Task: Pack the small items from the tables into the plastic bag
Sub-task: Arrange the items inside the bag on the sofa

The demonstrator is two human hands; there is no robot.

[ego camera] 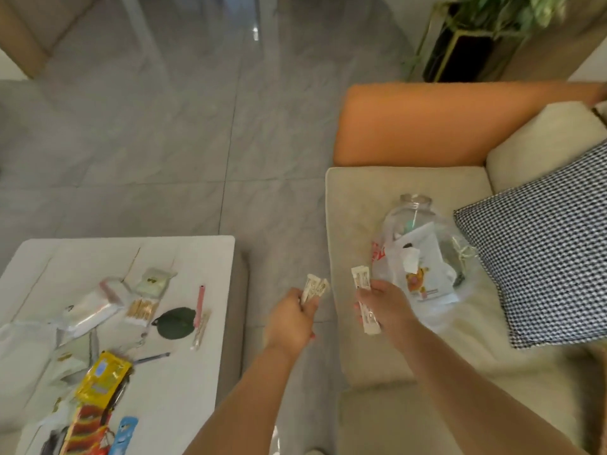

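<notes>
Head cam, looking down at your two arms stretched out over the gap between the white table (184, 372) and the beige sofa (377, 349).

Your left hand (290, 323) has its fingers curled round a little bunch of white sachets (315, 288), the tops fanning out above your knuckles. It hangs over the floor, just off the sofa's edge. Your right hand (386, 305) is gripping a second bundle of white packets (365, 300); they stick out above and below your fist, so it's clamped on them too. That hand sits right at the front edge of the seat cushion.

The clear plastic bag (423, 254) lies on the sofa seat just past your right hand, slumped, with a white pouch with an orange picture (422, 274) showing through it, plus something teal near the top, too blurry to name. A black-and-white checked cushion (538, 244) sits right beside the bag on its right, and the sofa's orange armrest (427, 126) runs behind.

Still plenty on the table: a dark green oval pouch (174, 323), a pink stick (199, 305), a pack of toothpicks or something like it (142, 311), a green-and-white sachet (154, 281), a clear zip pouch (92, 310), a yellow packet (103, 379), a blue pen (151, 358) and a red-and-yellow packet (87, 431) at the near edge. A potted plant (476, 37) stands on the grey tile floor at the back.
</notes>
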